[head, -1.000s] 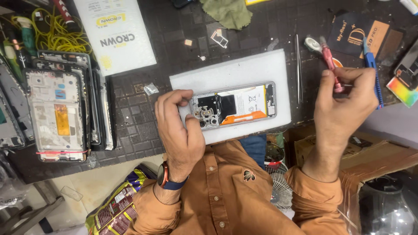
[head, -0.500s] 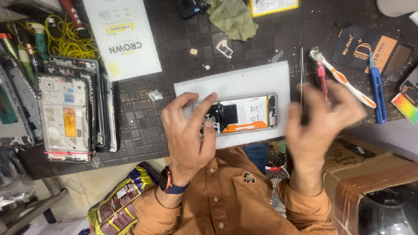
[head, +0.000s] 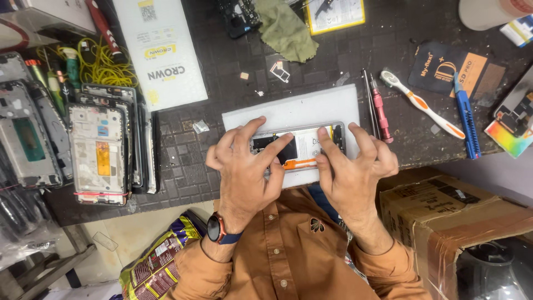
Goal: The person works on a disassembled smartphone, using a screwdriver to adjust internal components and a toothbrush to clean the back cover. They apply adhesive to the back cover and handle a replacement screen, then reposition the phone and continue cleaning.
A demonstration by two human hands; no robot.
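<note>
Opened phone with a silver frame and its back off lies flat on a white foam pad, and the pad sits on the dark, squared work mat. Inside the phone I see a white battery, a black part and a bit of orange strip.

Both hands are on the phone. The person's left hand is spread wide, with its fingertips pressing down on the left half of the phone. The right hand is spread wide too, and its fingertips press on the right half. The fingers are apart, not curled around anything. A watch with a blue strap is on the left wrist.

Just right of the pad lie thin metal tweezers and a red screwdriver, side by side. Farther right are a white and orange toothbrush and a blue cutter knife. A green cloth lies at the far side of the mat. Near the left there is a stack of phone frames, with yellow wire behind it. A brown cardboard box stands by the person's right arm.
</note>
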